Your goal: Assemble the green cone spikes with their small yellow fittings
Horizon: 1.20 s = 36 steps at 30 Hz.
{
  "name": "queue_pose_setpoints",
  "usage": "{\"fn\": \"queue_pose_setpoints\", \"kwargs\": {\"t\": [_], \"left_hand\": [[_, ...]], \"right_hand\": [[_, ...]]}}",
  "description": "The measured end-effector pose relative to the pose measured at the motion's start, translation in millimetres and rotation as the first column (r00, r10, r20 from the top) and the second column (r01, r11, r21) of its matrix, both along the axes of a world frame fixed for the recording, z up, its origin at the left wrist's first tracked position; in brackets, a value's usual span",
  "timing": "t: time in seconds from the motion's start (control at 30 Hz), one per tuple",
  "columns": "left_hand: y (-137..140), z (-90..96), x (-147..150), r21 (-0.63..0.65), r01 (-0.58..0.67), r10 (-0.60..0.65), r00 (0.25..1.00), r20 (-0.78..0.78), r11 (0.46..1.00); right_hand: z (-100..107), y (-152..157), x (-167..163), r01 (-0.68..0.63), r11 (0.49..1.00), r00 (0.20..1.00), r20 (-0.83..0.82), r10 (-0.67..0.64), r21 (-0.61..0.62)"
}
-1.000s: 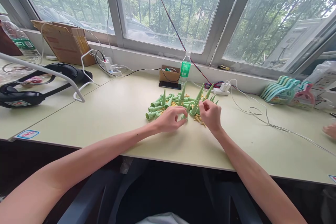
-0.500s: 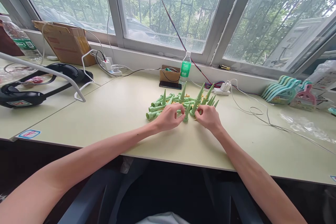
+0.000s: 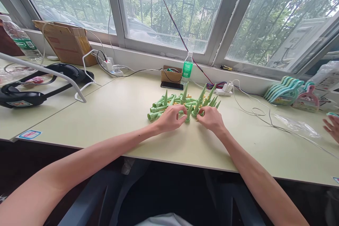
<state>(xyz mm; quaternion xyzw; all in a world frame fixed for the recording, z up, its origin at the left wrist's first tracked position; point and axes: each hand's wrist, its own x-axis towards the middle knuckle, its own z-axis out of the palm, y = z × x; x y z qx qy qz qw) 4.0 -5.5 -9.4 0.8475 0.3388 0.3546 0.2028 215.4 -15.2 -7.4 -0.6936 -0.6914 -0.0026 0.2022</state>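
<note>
right grip (image 3: 199, 113): contents unclear | co-worker's hand (image 3: 333, 129): cut by right edge

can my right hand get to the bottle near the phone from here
Probably, but not straight across: upright green spikes stand between your right hand and the bottle, so lifting over them seems needed.

Two long, slender bare forearms (image 3: 106, 152), small dark round mole (image 3: 139, 135) on the left one, smooth bare left hand (image 3: 169, 118), matching bare right hand (image 3: 211, 119), slim rounded fingers (image 3: 181, 107), pale grey-white creased fabric garment (image 3: 164, 220) at the waist, lap deep in shadow.
</note>
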Motion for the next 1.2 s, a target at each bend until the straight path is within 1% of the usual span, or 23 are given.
{"fn": "queue_pose_setpoints", "kwargs": {"t": [0.27, 0.43, 0.6, 0.73, 0.9, 1.2], "left_hand": [[0.5, -0.5, 0.4, 0.007, 0.005, -0.005, 1.0, -0.005, 1.0], [0.3, 0.0, 0.5, 0.006, 0.002, -0.002, 1.0, -0.007, 1.0], [0.2, 0.0, 0.1, 0.001, 0.011, -0.011, 1.0, 0.008, 1.0], [0.3, -0.3, -0.1, -0.001, 0.015, -0.015, 1.0, 0.005, 1.0], [0.1, 0.3, -0.2, -0.008, 0.012, -0.012, 1.0, 0.002, 1.0], [-0.8, 2.0, -0.2, -0.006, 0.005, -0.005, 1.0, -0.006, 1.0]], "right_hand": [[0.7, -0.6, -0.6, -0.01, 1.0, 1.0, -0.009, 0.01, -0.021], [3.2, -2.8, -3.1, -0.022, 0.999, 0.999, -0.05, 0.02, -0.035], [4.9, -4.0, -2.9, 0.001, 1.0, 0.996, -0.085, 0.0, 0.01], [4.8, -3.5, -1.1, 0.021, 0.999, 0.998, -0.063, -0.019, 0.032], [3.0, -2.7, -0.2, -0.011, 1.0, 0.999, -0.04, 0.01, -0.023], [0.8, -0.5, 1.2, -0.011, 0.996, 1.0, 0.008, 0.012, -0.088]]}}
